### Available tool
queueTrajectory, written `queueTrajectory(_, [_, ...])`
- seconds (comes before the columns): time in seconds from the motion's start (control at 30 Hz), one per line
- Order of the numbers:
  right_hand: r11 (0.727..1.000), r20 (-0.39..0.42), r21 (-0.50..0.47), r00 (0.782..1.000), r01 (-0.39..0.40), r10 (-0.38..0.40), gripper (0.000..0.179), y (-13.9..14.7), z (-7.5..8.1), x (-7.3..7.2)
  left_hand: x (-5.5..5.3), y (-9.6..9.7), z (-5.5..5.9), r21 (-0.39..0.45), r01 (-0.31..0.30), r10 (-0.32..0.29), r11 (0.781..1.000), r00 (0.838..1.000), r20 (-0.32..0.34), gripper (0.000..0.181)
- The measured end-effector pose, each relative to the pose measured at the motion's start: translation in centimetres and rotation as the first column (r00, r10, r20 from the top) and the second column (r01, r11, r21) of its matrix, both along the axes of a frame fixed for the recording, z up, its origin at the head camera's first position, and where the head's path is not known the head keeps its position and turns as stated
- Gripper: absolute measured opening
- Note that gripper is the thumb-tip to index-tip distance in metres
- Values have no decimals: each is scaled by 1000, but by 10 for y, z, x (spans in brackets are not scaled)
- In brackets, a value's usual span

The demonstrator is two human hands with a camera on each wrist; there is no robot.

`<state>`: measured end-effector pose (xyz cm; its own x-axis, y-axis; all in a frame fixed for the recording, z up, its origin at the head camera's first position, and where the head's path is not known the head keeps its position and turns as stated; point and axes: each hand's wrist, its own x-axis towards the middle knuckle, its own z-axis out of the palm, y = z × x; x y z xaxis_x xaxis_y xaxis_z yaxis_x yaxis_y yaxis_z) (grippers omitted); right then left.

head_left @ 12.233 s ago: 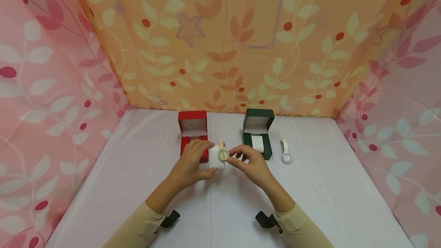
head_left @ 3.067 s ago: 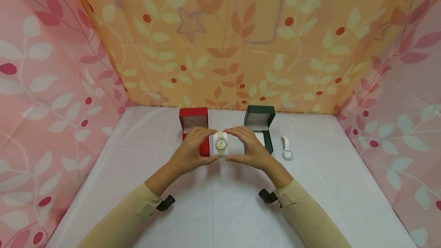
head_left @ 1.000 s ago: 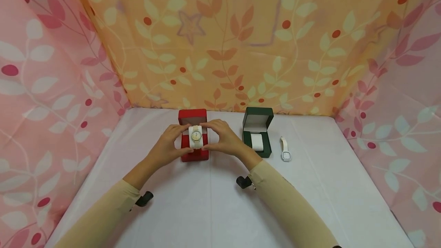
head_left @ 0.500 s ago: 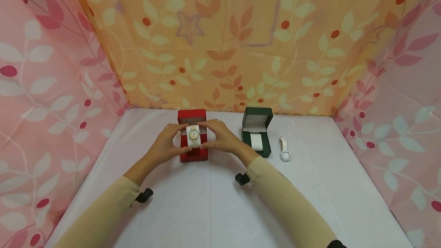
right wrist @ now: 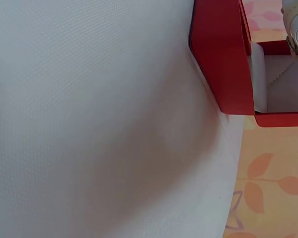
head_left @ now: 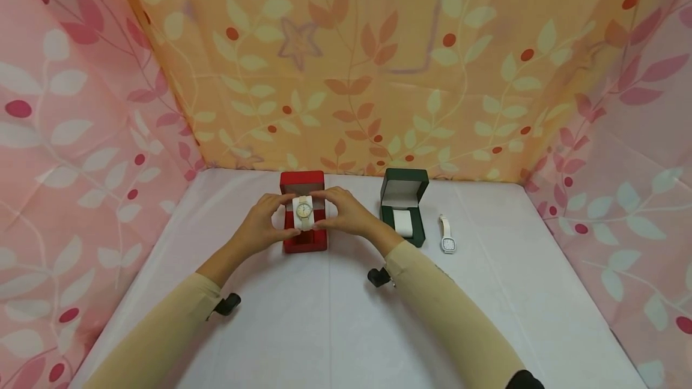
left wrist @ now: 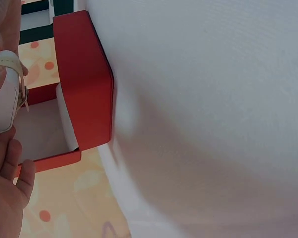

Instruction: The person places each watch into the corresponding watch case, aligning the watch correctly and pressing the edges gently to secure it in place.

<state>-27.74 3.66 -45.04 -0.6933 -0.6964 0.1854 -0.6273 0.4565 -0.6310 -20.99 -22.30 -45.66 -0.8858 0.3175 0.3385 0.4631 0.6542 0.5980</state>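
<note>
Above the open red watch box (head_left: pixel 305 247), both hands hold a white watch cushion (left wrist: pixel 2 111) with a cream-strapped wristwatch (head_left: pixel 304 209) wrapped round it, dial facing up. My left hand (head_left: pixel 256 228) pinches the cushion's left side between fingers and thumb. From the other side my right hand (head_left: pixel 350 215) grips it the same way. In the left wrist view, the strap and buckle curve round the cushion over the box's pale lid lining. The right wrist view catches only the cushion's edge and a few fingertips.
To the right stands an open green watch box (head_left: pixel 417 230) holding a white cushion (head_left: pixel 402 223). A second wristwatch (head_left: pixel 448 244) with a white strap lies flat on the white tablecloth (head_left: pixel 335 329) beyond it. Floral curtains (head_left: pixel 346 107) enclose the table's back and sides.
Earlier the right hand held the watch beside the cushion; later the watch sat round it. Both hands then carried them left from between the boxes to over the red box, hardly moving in the last half second.
</note>
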Motion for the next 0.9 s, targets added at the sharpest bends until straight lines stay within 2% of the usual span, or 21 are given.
queueTrajectory(0.27, [999,-20,51,1000,7,-6,73,-4,-2,-4,-4,-3,-6,-4,5,-5,1000,1000,17,79])
queueTrajectory(0.5, [996,-16,86,999,37,-36,72,-8,-7,-4,-7,-3,-11,-42,2,2,999,997,78,77])
queueTrajectory(0.9, [988,-53,138,996,75,-68,71,-13,-15,-1,-9,-2,-18,-87,-11,22,996,992,125,78])
